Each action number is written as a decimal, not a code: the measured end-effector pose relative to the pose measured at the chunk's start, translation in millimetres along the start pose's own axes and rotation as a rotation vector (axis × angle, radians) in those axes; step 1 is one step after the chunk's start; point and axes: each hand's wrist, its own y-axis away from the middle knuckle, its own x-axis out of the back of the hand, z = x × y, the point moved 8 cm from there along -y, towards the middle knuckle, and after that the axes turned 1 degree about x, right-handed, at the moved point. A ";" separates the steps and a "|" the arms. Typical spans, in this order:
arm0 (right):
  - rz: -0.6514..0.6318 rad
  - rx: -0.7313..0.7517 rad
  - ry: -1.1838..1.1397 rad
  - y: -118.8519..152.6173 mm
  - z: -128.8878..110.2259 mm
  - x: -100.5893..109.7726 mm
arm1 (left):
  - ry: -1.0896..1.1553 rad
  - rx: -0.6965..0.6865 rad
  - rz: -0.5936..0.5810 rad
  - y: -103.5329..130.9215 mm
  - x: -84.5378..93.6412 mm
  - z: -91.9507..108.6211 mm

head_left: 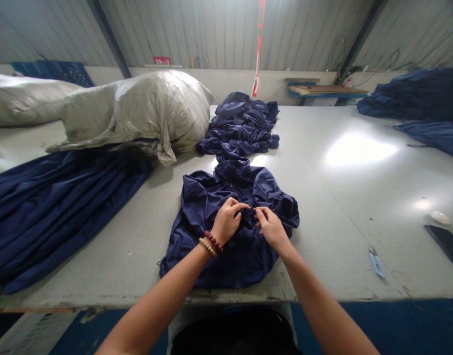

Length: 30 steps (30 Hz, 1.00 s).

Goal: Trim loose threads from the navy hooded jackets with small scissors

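Left hand [227,220], right hand [270,226]: fingertips near each other, each apparently pinching cloth of one navy garment [245,254], laid on the table [322,231] near its front edge. Advisable: light, even tension between pinches. Beyond: heaped navy fabric [245,121]; rightward: blue-handled snips [376,262].

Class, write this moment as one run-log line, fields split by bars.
left hand: touching navy garment | right hand: touching navy garment | navy garment: rumpled on table | to its right: dark phone, blue-handled tool
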 end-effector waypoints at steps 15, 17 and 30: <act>-0.236 0.034 -0.137 -6.6 4.4 -14.7 | 0.703 0.385 -0.180 17.2 5.0 -17.0; -0.307 0.054 -0.052 -1.3 -2.2 -14.9 | 0.671 0.356 -0.191 17.3 9.1 -12.6; -0.260 0.235 -0.113 27.1 -51.3 -15.7 | 0.105 0.014 -0.007 38.9 55.4 48.6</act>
